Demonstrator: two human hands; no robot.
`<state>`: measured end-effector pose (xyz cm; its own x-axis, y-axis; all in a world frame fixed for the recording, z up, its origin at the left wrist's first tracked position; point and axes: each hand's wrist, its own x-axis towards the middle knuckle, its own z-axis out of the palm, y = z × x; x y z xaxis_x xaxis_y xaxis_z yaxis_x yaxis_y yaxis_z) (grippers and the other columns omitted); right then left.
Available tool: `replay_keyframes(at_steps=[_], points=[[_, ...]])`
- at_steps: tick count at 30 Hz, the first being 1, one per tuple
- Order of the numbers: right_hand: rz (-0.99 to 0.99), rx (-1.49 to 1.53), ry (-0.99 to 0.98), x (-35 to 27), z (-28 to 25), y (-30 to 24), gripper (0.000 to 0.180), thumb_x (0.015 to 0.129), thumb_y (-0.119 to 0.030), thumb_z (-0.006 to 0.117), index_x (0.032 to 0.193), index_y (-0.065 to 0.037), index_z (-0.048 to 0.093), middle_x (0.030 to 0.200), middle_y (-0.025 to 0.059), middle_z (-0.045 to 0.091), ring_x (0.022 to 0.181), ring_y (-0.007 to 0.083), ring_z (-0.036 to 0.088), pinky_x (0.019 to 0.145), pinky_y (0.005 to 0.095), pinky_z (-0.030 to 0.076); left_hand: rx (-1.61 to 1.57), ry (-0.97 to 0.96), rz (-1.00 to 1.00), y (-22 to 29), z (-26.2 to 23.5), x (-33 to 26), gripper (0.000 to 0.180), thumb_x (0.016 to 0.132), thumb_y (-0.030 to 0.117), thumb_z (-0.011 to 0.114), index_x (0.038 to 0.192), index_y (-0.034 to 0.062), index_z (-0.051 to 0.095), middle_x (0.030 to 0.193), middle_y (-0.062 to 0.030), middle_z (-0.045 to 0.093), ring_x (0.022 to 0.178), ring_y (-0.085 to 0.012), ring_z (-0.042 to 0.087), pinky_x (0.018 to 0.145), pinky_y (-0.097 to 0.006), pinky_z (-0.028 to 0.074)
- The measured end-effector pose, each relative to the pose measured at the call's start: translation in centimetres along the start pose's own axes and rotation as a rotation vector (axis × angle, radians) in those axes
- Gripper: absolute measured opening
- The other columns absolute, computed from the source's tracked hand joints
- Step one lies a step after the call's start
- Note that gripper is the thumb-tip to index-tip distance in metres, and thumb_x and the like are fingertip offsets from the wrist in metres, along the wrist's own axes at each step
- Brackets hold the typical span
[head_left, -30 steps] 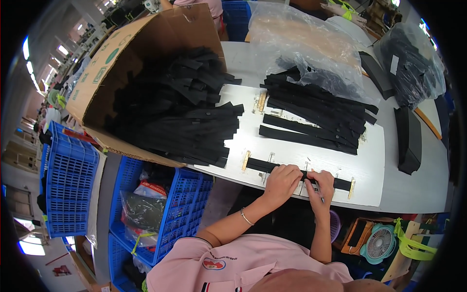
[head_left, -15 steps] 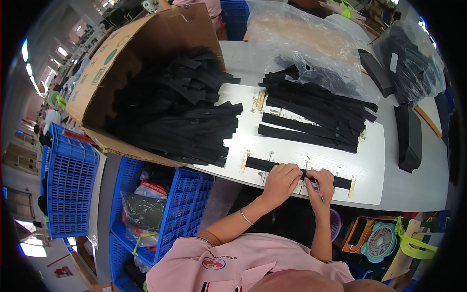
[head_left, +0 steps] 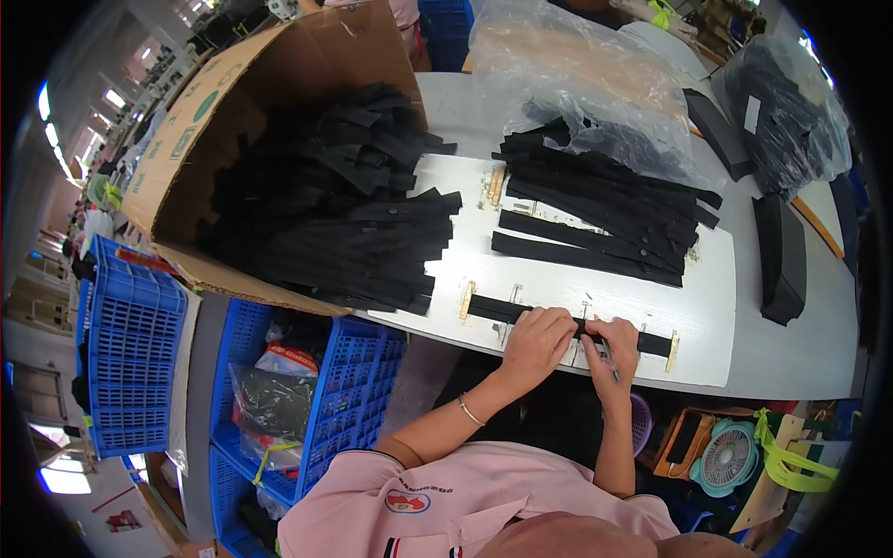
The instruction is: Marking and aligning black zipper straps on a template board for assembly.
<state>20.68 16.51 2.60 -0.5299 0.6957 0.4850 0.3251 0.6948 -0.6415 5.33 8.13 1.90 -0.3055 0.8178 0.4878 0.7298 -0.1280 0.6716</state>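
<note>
A narrow black fabric strip (head_left: 492, 309) lies along the near edge of a white board (head_left: 714, 312), between two yellowish end stops, the left stop (head_left: 467, 300) and the right stop (head_left: 672, 352). My left hand (head_left: 538, 340) is closed, pinching the strip near its middle. Right beside it, my right hand (head_left: 614, 350) is closed on the same strip, thumb and fingers bent. A thin pen-like object seems to poke out below the right palm; its kind is unclear. The fingertips hide the strip's middle. Farther back on the board lies a pile of black strips (head_left: 605, 205).
At left, a cardboard box (head_left: 200, 102) spills many black strips (head_left: 353, 223) onto the board. Behind are a clear plastic bag (head_left: 577, 56) and a bag of dark pieces (head_left: 786, 112). Black angular pieces (head_left: 779, 260) lie right. Blue crates (head_left: 358, 372) and a small fan (head_left: 727, 458) sit below.
The view has shifted slightly. Both hands stay at the strip's middle, with only slight finger movement. The piles remain as they were.
</note>
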Motion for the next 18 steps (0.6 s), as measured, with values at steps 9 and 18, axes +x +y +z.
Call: replay_keyframes(at_steps=[9,18], points=[[-0.012,-0.002,-0.006,-0.47,-0.18,-0.28,0.027,0.077,0.003,0.079,0.101,-0.006,0.071,0.094,0.0085,0.072,0.093,0.0306,0.063,0.099,0.0439,0.045,-0.005,0.004,-0.002,0.25,-0.08,-0.51,0.013,0.085,0.005,0.075,0.097,0.0074,0.070,0.101,-0.0036,0.069,0.089,-0.0251,0.064,0.077,-0.038,0.046],[0.034,0.075,-0.014,0.40,-0.62,-0.17,0.016,0.088,0.002,0.074,0.102,-0.005,0.073,0.085,0.0087,0.067,0.088,0.0298,0.062,0.089,0.0396,0.045,0.023,-0.022,0.007,-0.41,0.27,0.04,0.013,0.084,0.005,0.075,0.095,0.0095,0.070,0.100,-0.0056,0.070,0.089,-0.0284,0.064,0.078,-0.039,0.046]])
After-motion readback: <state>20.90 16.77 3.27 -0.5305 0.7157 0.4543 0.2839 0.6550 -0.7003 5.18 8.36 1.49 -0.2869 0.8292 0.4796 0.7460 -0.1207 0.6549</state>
